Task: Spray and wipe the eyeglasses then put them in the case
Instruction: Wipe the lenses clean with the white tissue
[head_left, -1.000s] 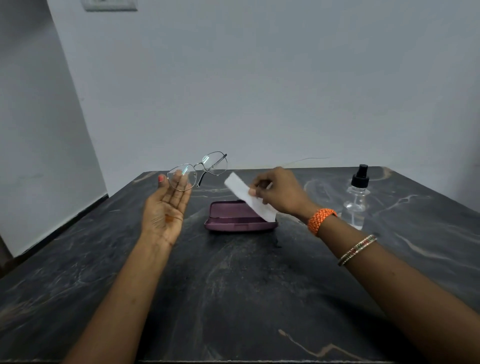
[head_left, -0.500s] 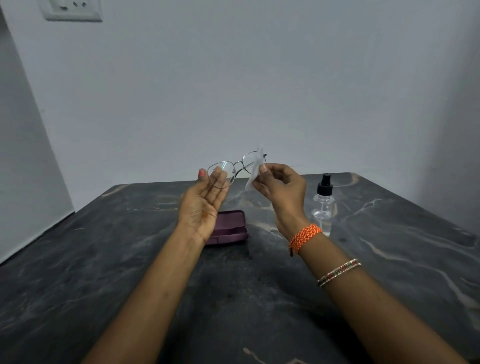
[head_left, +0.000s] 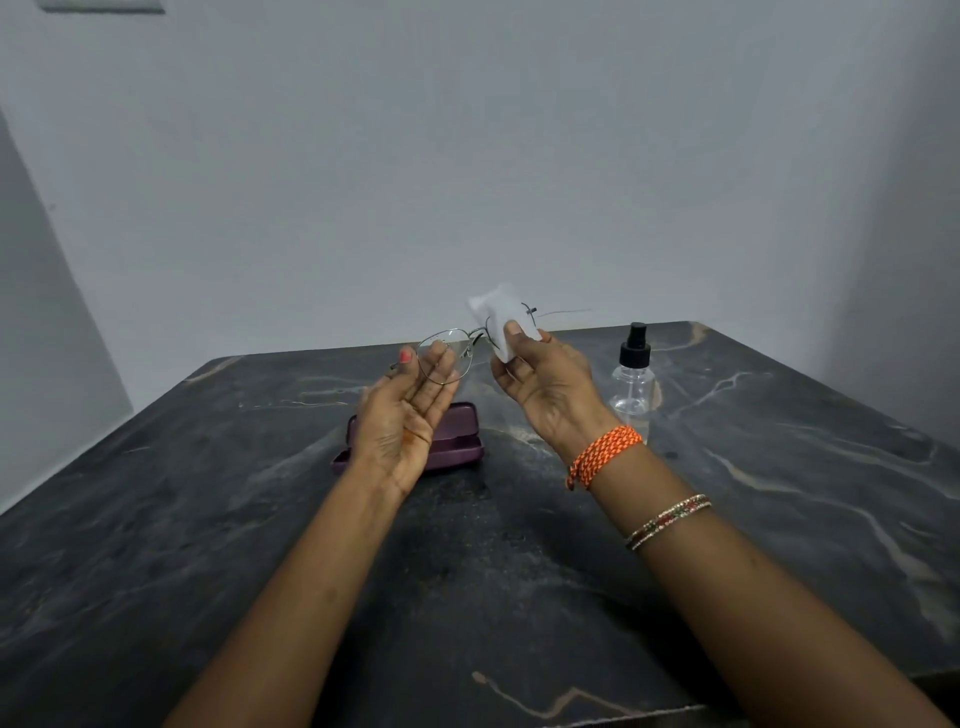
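Observation:
Thin metal-framed eyeglasses (head_left: 457, 349) are held up above the table, between both hands. My left hand (head_left: 405, 415), palm up, holds the left lens between thumb and fingertips. My right hand (head_left: 550, 384) pinches a white wipe (head_left: 501, 317) folded over the right lens, thumb on the near side. One temple arm sticks out to the right past the wipe. A closed maroon glasses case (head_left: 457, 441) lies on the table, partly hidden behind my left hand. A clear spray bottle (head_left: 634, 376) with a black pump top stands upright to the right of my right hand.
Everything rests on a dark marbled table (head_left: 779, 467) set against a pale grey wall (head_left: 467, 156). The table's right edge runs near the frame's right side. A wall plate (head_left: 101, 5) shows at the top left.
My right hand brought the wipe up from over the case to the glasses and now has it folded around the right lens. My left hand kept its hold on the left lens.

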